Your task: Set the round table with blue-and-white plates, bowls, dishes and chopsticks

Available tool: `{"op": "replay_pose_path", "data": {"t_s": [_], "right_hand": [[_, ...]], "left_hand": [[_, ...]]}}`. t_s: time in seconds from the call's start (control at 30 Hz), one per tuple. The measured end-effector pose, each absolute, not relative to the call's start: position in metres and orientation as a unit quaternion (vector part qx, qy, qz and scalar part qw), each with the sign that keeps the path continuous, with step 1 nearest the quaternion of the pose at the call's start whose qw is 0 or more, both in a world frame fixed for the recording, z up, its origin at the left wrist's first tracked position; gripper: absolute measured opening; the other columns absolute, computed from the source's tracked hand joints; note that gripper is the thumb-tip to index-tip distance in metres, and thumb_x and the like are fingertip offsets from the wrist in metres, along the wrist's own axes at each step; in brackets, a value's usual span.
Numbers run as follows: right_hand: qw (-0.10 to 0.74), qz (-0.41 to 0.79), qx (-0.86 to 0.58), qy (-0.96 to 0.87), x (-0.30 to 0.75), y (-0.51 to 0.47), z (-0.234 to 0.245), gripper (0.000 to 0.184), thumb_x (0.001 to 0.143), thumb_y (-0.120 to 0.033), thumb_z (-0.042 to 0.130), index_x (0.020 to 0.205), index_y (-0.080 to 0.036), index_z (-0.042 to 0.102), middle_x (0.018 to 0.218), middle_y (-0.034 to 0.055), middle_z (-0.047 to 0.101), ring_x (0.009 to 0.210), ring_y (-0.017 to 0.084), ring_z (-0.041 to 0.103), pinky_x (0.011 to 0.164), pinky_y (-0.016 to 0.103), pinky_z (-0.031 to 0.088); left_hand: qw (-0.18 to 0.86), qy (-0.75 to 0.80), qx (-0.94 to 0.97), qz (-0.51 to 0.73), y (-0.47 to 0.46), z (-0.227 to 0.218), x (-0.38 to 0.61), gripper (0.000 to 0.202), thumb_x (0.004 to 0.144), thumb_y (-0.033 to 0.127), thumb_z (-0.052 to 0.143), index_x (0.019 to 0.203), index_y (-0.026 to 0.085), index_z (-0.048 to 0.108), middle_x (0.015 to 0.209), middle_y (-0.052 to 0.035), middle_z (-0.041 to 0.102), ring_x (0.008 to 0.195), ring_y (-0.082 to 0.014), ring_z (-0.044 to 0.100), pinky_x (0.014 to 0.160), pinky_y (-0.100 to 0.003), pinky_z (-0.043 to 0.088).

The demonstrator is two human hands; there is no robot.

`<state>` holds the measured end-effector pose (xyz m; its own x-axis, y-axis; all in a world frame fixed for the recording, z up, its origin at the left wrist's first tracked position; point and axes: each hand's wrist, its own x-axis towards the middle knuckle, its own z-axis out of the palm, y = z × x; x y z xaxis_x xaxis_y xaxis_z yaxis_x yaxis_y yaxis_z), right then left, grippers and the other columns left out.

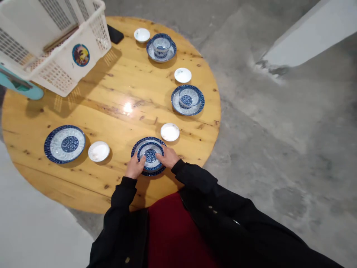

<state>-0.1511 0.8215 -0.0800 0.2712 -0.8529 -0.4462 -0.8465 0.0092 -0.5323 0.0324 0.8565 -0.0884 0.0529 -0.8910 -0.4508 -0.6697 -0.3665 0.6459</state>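
Note:
A blue-and-white bowl (151, 155) sits over a larger patterned plate (146, 140) near the front edge of the round table. My left hand (135, 167) grips its left side, thumb over the rim. On the opposite side my right hand (169, 156) holds it the same way. The plate's dark blue rim shows around the bowl; whether the bowl rests fully on it I cannot tell. Just beyond my right hand lies a small white dish (170, 132). Left of my left hand are another white dish (98, 151) and a bare patterned plate (50, 143).
On the wooden table (111, 111), a bowl (189, 97) and a farther bowl (161, 46) stand on plates, with small white dishes (183, 75) alongside. A white plastic basket (61, 76) occupies the far left, beside a black phone-like object (115, 34) and a turquoise object (33, 91).

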Motion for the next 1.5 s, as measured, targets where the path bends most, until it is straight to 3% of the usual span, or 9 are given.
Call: {"op": "replay_pose_path", "data": {"t_s": [0.1,0.2,0.37,0.53,0.9,1.13,1.33,1.5], "right_hand": [[0.429,-0.051,-0.680,0.592,-0.151,0.816,-0.088,0.034,0.084,-0.023,0.053,0.116,-0.017,0.063,0.104,0.0088,0.073,0.096,0.026,0.065,0.084,0.033,0.048],[0.452,-0.090,-0.671,0.581,-0.153,0.817,-0.088,0.030,0.080,-0.019,0.052,0.107,-0.018,0.065,0.098,0.0083,0.072,0.090,0.026,0.064,0.082,0.033,0.049],[0.447,-0.186,-0.701,0.523,-0.167,0.830,-0.081,0.027,0.079,-0.017,0.050,0.102,-0.017,0.064,0.096,0.0086,0.068,0.089,0.024,0.061,0.084,0.034,0.048],[0.462,-0.221,-0.717,0.473,-0.197,0.852,-0.080,0.036,0.078,-0.015,0.050,0.112,-0.017,0.062,0.101,0.0090,0.065,0.093,0.023,0.060,0.086,0.034,0.047],[0.417,-0.246,-0.677,0.554,-0.266,0.934,-0.075,0.028,0.079,-0.019,0.046,0.101,-0.019,0.061,0.094,0.0085,0.066,0.090,0.025,0.061,0.084,0.038,0.049],[0.412,-0.248,-0.649,0.589,-0.277,0.986,-0.076,0.035,0.078,-0.018,0.045,0.108,-0.017,0.063,0.100,0.0104,0.068,0.096,0.025,0.063,0.088,0.037,0.048],[0.412,-0.223,-0.639,0.610,-0.293,1.011,-0.084,0.027,0.076,-0.018,0.045,0.095,-0.017,0.064,0.088,0.0082,0.067,0.086,0.023,0.062,0.080,0.033,0.048],[0.406,-0.253,-0.629,0.613,-0.310,1.004,-0.080,0.029,0.074,-0.019,0.045,0.095,-0.018,0.064,0.088,0.0069,0.067,0.081,0.022,0.060,0.079,0.032,0.048]], "left_hand": [[0.258,-0.470,0.694,-0.481,0.859,-0.107,0.034,0.043,0.082,0.041,0.049,0.108,0.011,0.067,0.109,-0.0139,0.074,0.106,-0.0294,0.067,0.092,-0.040,0.053],[0.297,-0.411,0.702,-0.500,0.866,-0.103,0.032,0.042,0.077,0.045,0.053,0.095,0.011,0.069,0.095,-0.0117,0.075,0.102,-0.0311,0.067,0.089,-0.042,0.054],[0.331,-0.391,0.710,-0.483,0.886,-0.066,0.016,0.049,0.074,0.051,0.059,0.097,0.010,0.070,0.097,-0.0123,0.075,0.105,-0.0318,0.065,0.096,-0.043,0.050],[0.326,-0.359,0.726,-0.487,0.920,-0.055,-0.020,0.054,0.075,0.055,0.058,0.102,0.009,0.069,0.103,-0.0143,0.074,0.101,-0.0321,0.066,0.095,-0.045,0.051],[0.317,-0.426,0.624,-0.574,0.962,-0.058,-0.077,0.056,0.078,0.050,0.057,0.117,0.010,0.066,0.105,-0.0135,0.073,0.105,-0.0299,0.066,0.094,-0.042,0.052],[0.305,-0.435,0.593,-0.605,1.000,-0.068,-0.090,0.045,0.080,0.050,0.054,0.099,0.011,0.069,0.093,-0.0119,0.073,0.094,-0.0280,0.066,0.088,-0.039,0.053],[0.268,-0.458,0.561,-0.635,1.014,-0.063,-0.103,0.044,0.079,0.049,0.054,0.095,0.011,0.069,0.089,-0.0112,0.073,0.093,-0.0282,0.066,0.087,-0.038,0.053],[0.252,-0.493,0.567,-0.610,1.003,-0.059,-0.120,0.039,0.080,0.049,0.053,0.088,0.013,0.067,0.088,-0.0107,0.072,0.095,-0.0284,0.066,0.088,-0.039,0.053]]}}
